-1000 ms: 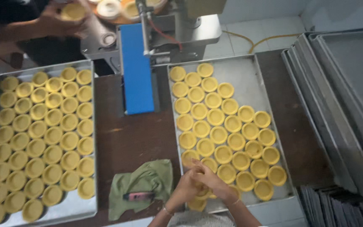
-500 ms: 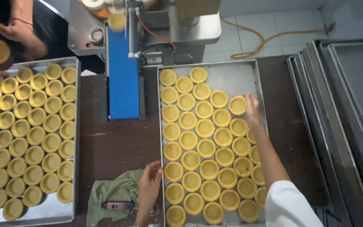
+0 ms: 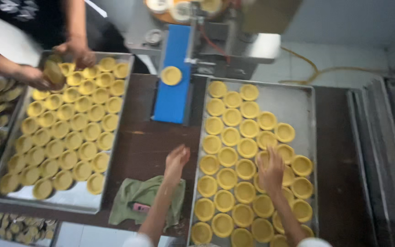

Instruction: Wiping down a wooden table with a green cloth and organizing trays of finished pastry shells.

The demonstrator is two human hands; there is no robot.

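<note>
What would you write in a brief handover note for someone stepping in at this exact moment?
Left hand: empty, over the dark table beside the right tray.
Right hand: resting on yellow tart shells in that tray; grip unclear.
Done: right tray mostly filled in rows; its upper right corner is bare.
One shell lies on the blue conveyor.
A co-worker's hands work at the left tray.
Green cloth by the left forearm.

Matt metal tray (image 3: 305, 103), matt yellow pastry shells (image 3: 227, 157), dark wooden table (image 3: 145, 142), green cloth (image 3: 138, 194)
</note>
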